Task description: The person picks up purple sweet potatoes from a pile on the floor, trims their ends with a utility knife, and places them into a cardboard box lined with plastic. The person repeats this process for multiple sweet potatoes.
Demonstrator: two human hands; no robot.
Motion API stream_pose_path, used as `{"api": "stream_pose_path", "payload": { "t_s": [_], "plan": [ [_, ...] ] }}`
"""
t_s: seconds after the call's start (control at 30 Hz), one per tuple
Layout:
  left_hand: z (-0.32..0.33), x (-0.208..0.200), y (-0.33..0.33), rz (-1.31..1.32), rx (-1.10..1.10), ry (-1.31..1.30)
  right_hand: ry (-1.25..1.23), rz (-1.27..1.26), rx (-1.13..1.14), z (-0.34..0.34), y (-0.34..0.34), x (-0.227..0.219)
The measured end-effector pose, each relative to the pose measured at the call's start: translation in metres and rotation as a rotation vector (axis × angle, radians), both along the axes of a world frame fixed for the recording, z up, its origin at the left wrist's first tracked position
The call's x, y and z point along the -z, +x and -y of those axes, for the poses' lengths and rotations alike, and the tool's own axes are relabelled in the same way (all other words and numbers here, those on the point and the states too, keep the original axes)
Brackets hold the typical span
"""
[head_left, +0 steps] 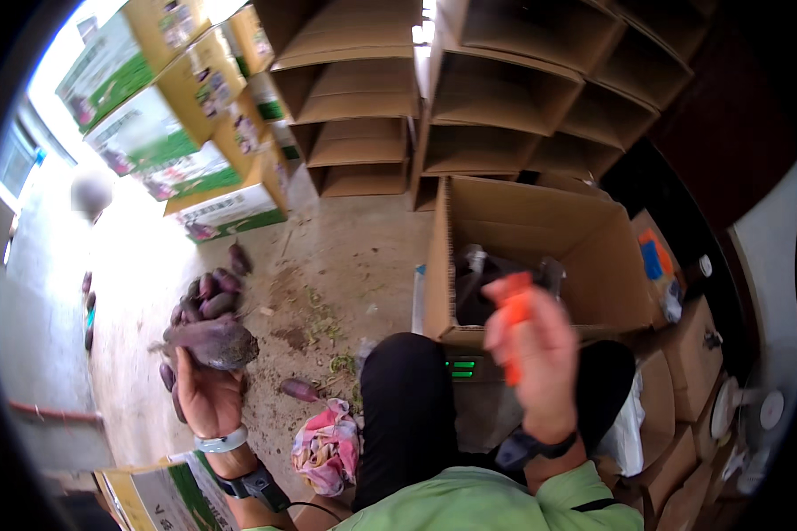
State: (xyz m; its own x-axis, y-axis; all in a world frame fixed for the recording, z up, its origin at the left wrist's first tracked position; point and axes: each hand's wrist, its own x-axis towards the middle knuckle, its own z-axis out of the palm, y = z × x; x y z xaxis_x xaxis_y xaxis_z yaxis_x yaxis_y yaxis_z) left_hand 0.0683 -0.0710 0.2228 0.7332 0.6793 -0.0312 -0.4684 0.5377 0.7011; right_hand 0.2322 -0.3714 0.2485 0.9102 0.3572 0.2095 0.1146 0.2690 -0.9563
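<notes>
My left hand [208,398] is closed on a large, dirt-dusted purple root vegetable [217,343], held up over the floor at the left. Behind it lies a pile of smaller purple root vegetables [226,283]. My right hand [536,345], smeared by motion, grips an orange-red plastic item [515,319] whose exact kind I cannot make out. That hand is in front of the open cardboard box [531,203]. Inside the box, a clear plastic bag [476,257] lies with something dark.
Green digits glow on a scale display [460,367] between my knees. A pink cloth [328,447] and a single purple root [299,389] lie on the dirt-strewn floor. Printed cartons [221,195] are stacked far left, open cardboard shelves [354,142] stand behind, and more boxes [686,354] line the right.
</notes>
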Motion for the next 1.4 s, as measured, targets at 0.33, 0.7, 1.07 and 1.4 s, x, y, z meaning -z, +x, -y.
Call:
{"api": "stream_pose_path", "payload": {
  "t_s": [0.33, 0.7, 1.07, 1.4],
  "plan": [
    [0.151, -0.111, 0.218, -0.127, 0.852, 0.78, 0.279, -0.003, 0.713, 0.146, 0.062, 0.002],
    [0.265, 0.051, 0.35, -0.265, 1.62, 1.844, 0.603, -0.015, 0.432, 0.173, 0.062, 0.029],
    [0.248, 0.156, 0.336, -0.829, 2.027, 2.178, 0.651, -0.267, -0.09, 0.21, 0.076, 0.023],
    [0.245, 0.138, 0.344, -0.829, 2.221, 2.276, 0.664, -0.127, 0.092, 0.201, 0.066, 0.03]
  ]
}}
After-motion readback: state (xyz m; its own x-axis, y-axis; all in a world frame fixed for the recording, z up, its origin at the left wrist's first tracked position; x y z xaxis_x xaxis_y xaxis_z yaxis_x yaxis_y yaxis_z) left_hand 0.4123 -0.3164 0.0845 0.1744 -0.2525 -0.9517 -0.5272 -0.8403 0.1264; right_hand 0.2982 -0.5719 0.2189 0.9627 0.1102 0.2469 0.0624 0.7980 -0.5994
